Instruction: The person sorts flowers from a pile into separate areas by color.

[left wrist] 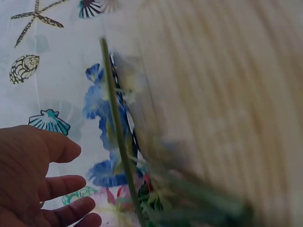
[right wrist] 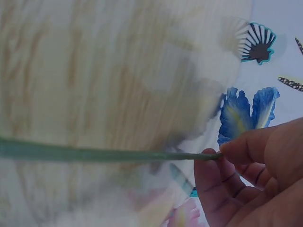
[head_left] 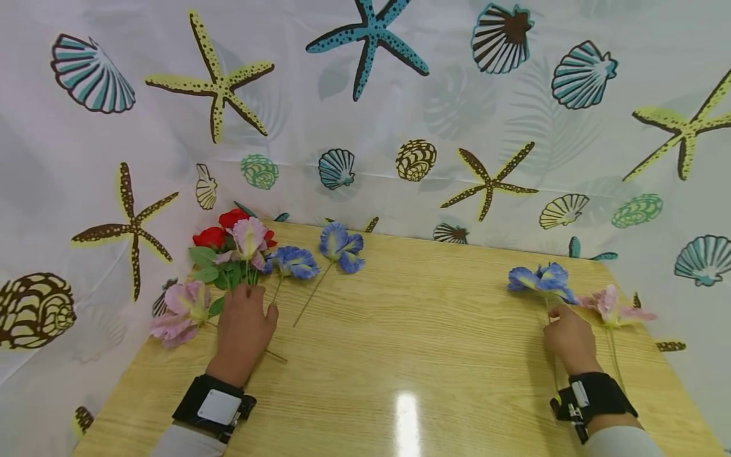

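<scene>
Right wrist view: the right hand [head_left: 571, 336] pinches a blue flower [head_left: 539, 279] by its stem [right wrist: 118, 155], just below the petals [right wrist: 236, 113], at right of the table [head_left: 445, 317]; the left hand [head_left: 242, 327], fingers parted near the bunch [head_left: 248, 238], grips nothing; flower likely light, soft-petalled, stem springy, best held here.

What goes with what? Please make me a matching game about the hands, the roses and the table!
1. right hand
2. left hand
3. roses
4. table

A. fingers apart, near a green stem
B. yellowish, with wood grain
C. pinching another stem below a blue flower
D. red

Pairs: 1-C, 2-A, 3-D, 4-B
</scene>
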{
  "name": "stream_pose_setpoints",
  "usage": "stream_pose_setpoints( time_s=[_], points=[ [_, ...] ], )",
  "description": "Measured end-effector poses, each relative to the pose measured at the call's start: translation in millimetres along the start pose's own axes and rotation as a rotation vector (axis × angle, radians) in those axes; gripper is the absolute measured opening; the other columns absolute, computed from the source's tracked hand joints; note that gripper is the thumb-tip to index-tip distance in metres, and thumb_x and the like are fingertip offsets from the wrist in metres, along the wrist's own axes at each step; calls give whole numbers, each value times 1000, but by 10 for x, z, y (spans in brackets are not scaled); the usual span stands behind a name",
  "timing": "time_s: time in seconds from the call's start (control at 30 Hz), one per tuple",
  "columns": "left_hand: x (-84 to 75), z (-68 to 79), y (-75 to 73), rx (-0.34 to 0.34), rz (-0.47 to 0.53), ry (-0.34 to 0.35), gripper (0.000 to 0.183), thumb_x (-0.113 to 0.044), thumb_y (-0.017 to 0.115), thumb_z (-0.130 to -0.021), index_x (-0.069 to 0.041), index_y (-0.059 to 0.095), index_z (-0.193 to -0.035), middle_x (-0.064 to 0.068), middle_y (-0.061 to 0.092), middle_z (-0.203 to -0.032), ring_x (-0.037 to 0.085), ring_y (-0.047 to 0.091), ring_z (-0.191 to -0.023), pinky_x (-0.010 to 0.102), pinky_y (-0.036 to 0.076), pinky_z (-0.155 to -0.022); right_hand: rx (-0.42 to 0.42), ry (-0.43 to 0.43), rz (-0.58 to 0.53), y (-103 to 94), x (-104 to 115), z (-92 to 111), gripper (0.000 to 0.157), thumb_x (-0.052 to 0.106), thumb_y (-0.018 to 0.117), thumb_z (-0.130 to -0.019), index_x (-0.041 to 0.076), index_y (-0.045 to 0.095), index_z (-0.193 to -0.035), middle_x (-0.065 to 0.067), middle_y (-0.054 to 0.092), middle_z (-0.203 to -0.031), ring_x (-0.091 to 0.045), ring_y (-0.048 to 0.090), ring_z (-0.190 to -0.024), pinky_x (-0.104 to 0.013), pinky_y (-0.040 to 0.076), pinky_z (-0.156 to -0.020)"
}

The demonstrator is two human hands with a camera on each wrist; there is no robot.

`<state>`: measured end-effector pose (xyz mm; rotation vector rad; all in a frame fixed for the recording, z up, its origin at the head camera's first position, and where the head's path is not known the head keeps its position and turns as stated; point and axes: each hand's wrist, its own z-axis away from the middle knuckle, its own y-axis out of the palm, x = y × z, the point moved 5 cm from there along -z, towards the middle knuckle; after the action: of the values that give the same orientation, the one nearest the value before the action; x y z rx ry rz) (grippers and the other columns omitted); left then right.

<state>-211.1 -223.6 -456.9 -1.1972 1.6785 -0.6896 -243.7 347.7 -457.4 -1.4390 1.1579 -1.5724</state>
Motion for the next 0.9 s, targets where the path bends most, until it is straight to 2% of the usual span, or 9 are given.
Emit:
stream_pose_setpoints(
  time_s=[0.07,0.13,0.23,0.3,0.4,0.5,0.63,0.77,0.9],
  points=[
    [46,28,-46,-24,-13,-23,28,-18,64,-85,6,60,-100,23,49,-95,41,47,-84,50,42,-64,-3,10,-1,15,-42,0,35,-1,43,-78,-13,52,-109,-29,60,-87,-32,53,-59,-43,41,-50],
    [98,69,-85,-6,-34,-67,24,-20,62,-87,3,60,-91,19,51,-84,36,49,-71,45,42,-52,-8,9,0,25,-64,3,35,-2,43,-76,-13,53,-108,-30,60,-87,-33,53,-59,-43,41,-48],
    [197,119,-166,30,-62,-133,26,-24,59,-88,-1,57,-75,13,50,-67,27,47,-50,39,35,-36,-9,-1,3,35,-79,-4,36,-1,42,-75,-13,54,-107,-31,59,-90,-37,55,-62,-44,42,-49],
    [279,138,-224,61,-84,-183,30,-25,58,-89,-2,56,-70,11,49,-59,25,43,-42,36,29,-32,-2,-3,9,39,-85,-15,37,0,43,-75,-13,54,-107,-32,59,-93,-41,55,-66,-46,43,-51],
    [389,160,-296,101,-96,-244,34,-25,56,-89,1,58,-68,13,49,-54,27,43,-39,38,29,-31,16,12,20,45,-104,-32,38,1,42,-75,-12,54,-108,-33,58,-98,-46,56,-72,-48,44,-53],
    [446,176,-320,164,-102,-276,37,-26,55,-88,1,57,-63,12,48,-50,28,45,-39,39,30,-31,21,27,26,33,-134,-42,38,2,43,-75,-12,54,-109,-33,57,-99,-48,55,-75,-49,44,-54],
    [458,199,-297,217,-90,-263,38,-26,59,-87,-5,52,-56,8,45,-47,25,45,-39,38,31,-32,22,33,21,22,-168,-49,37,5,45,-78,-13,52,-109,-34,56,-98,-46,55,-72,-48,44,-54],
    [460,210,-264,258,-88,-256,34,-24,64,-85,-5,53,-59,9,47,-50,27,47,-42,39,33,-35,37,52,0,28,-185,-39,42,15,50,-85,-15,48,-114,-36,55,-99,-42,56,-71,-47,43,-55],
    [479,208,-247,304,-109,-252,28,-19,64,-83,2,59,-65,14,53,-57,34,54,-51,43,38,-41,-41,37,-45,-7,-151,-3,45,20,53,-87,-16,50,-114,-34,56,-98,-43,56,-77,-48,42,-59]
  ],
)
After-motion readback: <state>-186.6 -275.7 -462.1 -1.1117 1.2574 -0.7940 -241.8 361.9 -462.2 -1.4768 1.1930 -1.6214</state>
